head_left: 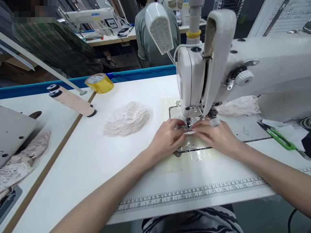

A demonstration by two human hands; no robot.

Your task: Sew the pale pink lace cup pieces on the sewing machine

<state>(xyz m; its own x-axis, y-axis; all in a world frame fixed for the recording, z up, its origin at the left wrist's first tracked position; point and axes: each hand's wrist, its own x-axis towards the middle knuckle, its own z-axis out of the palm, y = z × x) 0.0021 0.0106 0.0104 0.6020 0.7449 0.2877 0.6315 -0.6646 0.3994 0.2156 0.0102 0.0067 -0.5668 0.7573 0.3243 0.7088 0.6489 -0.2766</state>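
Note:
A white sewing machine [191,74] stands over the table, its needle and presser foot coming down between my hands. Under the foot lies a small piece of white lace [190,132], mostly covered by my fingers. My left hand [168,134] pinches the lace from the left side of the needle. On the other side, my right hand [217,134] has its fingers closed on the right end of the same piece. To the left of my hands rests a pile of white lace pieces [127,119]. More lace [239,106] lies behind the needle area, beneath the machine arm.
Green-handled scissors [280,139] lie at the right beside white scraps. Pink thread cones [73,101] and a yellow tape roll [100,83] are at the left. A printed ruler [194,194] runs along the front edge. Two people sit beyond the blue-edged table.

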